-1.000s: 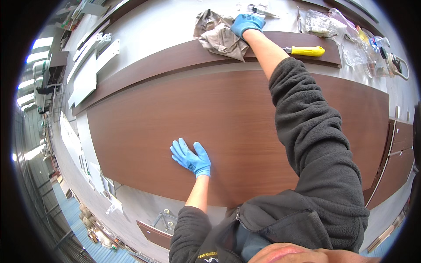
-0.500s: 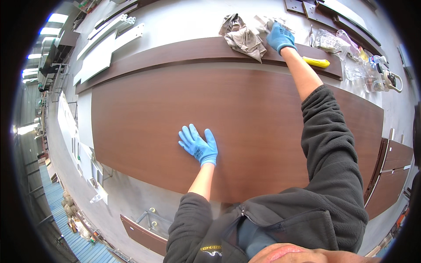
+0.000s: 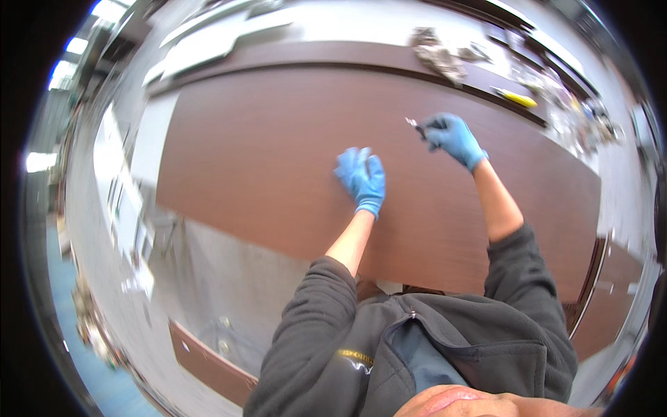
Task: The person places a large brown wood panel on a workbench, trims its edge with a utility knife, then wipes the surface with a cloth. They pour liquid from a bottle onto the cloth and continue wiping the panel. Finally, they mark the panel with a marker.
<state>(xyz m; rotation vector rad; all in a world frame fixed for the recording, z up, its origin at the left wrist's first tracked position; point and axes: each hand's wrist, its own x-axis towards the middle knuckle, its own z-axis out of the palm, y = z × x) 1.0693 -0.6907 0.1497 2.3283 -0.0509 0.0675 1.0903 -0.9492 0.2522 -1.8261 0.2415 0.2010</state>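
Note:
A long dark brown panel (image 3: 278, 153) lies flat before me, and both my blue-gloved hands are over it. My right hand (image 3: 451, 139) pinches a small, slim dark tool with a pale, shiny tip (image 3: 415, 126); the tip points up and left. Blur hides what kind of tool it is. Near the panel's middle, my left hand (image 3: 363, 182) holds nothing that I can see; its fingers are a little bent and apart, with the thumb out to the right. I cannot tell whether its fingertips touch the panel.
Along the far side runs a narrow brown board (image 3: 313, 55). On it lie a crumpled grey-brown cloth (image 3: 436, 55) and a yellow-handled tool (image 3: 517, 97). Clear plastic bags and bottles (image 3: 566, 111) are at the far right. White boards (image 3: 215, 42) rest at the far left.
My right hand has come back from beside the cloth to over the panel, with the small tool in it. My left hand has shifted up and right, its fingers more bent. The view has moved.

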